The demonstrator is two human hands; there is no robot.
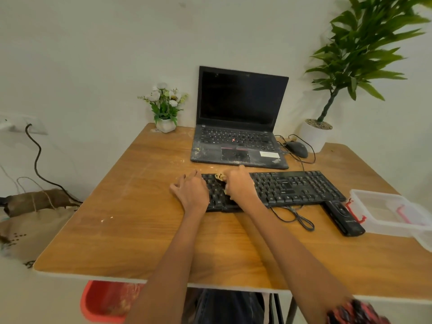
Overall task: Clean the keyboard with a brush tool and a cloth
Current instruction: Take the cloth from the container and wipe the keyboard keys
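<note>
A black keyboard [292, 187] lies across the middle of the wooden desk [145, 230]. My left hand [190, 191] rests flat on its left end, fingers spread over the edge. Beside it, my right hand [240, 185] is closed on a small yellowish cloth [220, 177] and presses it onto the keys on the left part of the keyboard. Only a bit of the cloth shows past the fingers. No brush tool is visible.
A dusty black laptop [240, 127] stands open behind the keyboard, a black mouse [297, 148] to its right. A remote [343, 218] and a clear plastic box [392, 213] lie at the right. A small flower pot [166, 125] and a tall plant [314, 134] stand at the back.
</note>
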